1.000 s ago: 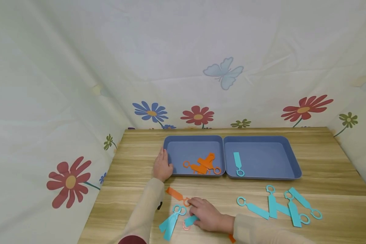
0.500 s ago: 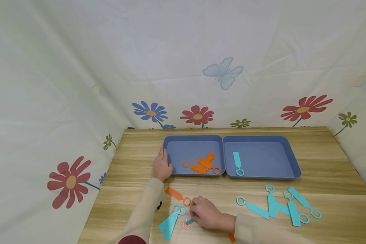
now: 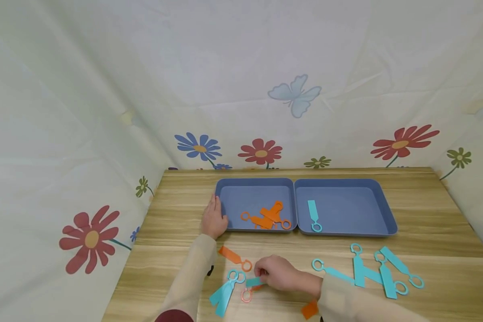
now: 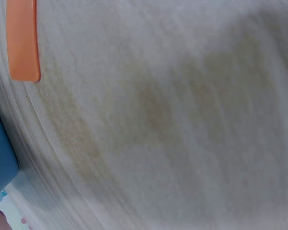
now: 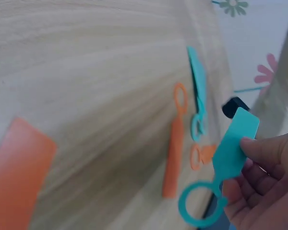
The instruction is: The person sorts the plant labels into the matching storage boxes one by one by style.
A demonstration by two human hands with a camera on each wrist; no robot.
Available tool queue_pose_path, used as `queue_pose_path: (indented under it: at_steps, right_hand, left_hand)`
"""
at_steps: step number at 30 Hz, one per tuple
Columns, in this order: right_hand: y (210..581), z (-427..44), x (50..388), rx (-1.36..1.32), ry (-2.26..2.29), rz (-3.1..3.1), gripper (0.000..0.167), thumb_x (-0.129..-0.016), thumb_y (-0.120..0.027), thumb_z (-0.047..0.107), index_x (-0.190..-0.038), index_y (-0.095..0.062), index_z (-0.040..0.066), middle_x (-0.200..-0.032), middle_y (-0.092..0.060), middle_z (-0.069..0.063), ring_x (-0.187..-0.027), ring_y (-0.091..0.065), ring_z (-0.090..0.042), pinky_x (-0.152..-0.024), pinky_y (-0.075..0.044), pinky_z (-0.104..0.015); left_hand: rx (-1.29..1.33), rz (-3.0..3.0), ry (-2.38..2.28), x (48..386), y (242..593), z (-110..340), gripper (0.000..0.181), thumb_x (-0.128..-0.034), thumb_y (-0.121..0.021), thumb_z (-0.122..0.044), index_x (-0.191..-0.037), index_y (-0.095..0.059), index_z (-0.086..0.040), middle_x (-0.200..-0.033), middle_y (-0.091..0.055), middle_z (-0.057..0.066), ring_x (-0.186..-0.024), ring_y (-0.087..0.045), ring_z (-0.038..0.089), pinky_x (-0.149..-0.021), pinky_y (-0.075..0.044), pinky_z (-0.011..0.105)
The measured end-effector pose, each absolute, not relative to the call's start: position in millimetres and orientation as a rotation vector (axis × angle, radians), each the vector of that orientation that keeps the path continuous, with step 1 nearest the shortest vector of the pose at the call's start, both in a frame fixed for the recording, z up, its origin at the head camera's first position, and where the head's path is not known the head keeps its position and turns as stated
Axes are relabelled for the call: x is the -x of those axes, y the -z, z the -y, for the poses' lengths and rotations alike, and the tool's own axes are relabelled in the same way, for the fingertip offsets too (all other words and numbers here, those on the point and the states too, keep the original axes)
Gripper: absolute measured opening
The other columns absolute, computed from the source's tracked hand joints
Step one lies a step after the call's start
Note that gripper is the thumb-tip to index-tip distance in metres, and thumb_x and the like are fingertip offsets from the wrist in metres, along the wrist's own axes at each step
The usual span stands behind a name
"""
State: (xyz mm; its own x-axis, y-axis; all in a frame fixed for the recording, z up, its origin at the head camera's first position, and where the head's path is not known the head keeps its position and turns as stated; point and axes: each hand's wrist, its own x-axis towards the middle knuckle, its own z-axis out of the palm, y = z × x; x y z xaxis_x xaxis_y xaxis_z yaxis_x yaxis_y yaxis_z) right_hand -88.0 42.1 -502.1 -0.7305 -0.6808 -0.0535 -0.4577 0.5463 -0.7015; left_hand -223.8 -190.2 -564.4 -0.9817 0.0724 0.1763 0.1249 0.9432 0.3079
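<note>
The right hand (image 3: 279,273) pinches a teal ring-ended tag (image 5: 233,143) between thumb and fingers, raised above the table in the right wrist view. Beneath it lies an orange tag (image 5: 174,155) with its ring. The left hand (image 3: 214,219) rests against the left side of the left blue tray (image 3: 241,197), fingers extended. Several orange tags (image 3: 262,222) lie in that tray. One teal tag (image 3: 313,211) lies in the right blue tray (image 3: 346,205). Two overlapping teal tags (image 3: 224,296) and an orange tag (image 3: 230,255) are left of the right hand.
Several teal tags (image 3: 388,281) lie at the right of the wooden table (image 3: 434,214). Another orange tag (image 3: 310,309) is partly under the right sleeve. A flowered white cloth (image 3: 225,80) hangs behind the table. The trays stand side by side.
The right hand has lifted the teal tag and moved slightly right and up, uncovering part of the orange tag below. More of the orange tag near the sleeve shows. The left hand has not moved.
</note>
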Motion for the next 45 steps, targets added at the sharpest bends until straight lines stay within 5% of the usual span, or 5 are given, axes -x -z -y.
queue_pose_path:
  at_steps: [16,30,45]
  right_hand:
    - [490,-76,129,0.591,1.48,-2.123,0.022,-0.079,-0.055,-0.005,-0.1,-0.058,-0.008,-0.078,-0.057,-0.013,-0.064,-0.047,-0.009,-0.054,-0.047,-0.023]
    - [475,-101,156,0.319,1.692,-2.027,0.03,-0.083,-0.052,-0.002,-0.111,-0.049,-0.013,-0.076,-0.054,-0.005,-0.065,-0.052,-0.015,-0.063,-0.052,-0.04]
    - [468,-137,188,-0.07,1.879,-2.145,0.036,-0.085,-0.051,0.001,-0.119,-0.046,-0.01,-0.074,-0.053,0.001,-0.055,-0.052,-0.01,-0.06,-0.052,-0.027]
  left_hand:
    - [0.151,2.927,0.486,226,568,191,0.066,-0.0757,-0.048,-0.016,-0.135,-0.029,0.007,-0.144,-0.023,0.02,-0.13,-0.029,0.032,-0.107,-0.026,0.038]
    - [0.155,2.948,0.48,225,563,190,0.067,-0.0759,-0.048,-0.017,-0.135,-0.028,0.008,-0.144,-0.023,0.021,-0.13,-0.029,0.033,-0.106,-0.026,0.039]
    - [0.155,2.946,0.464,224,561,188,0.066,-0.076,-0.05,-0.015,-0.134,-0.029,0.008,-0.143,-0.023,0.021,-0.13,-0.029,0.033,-0.107,-0.026,0.039]
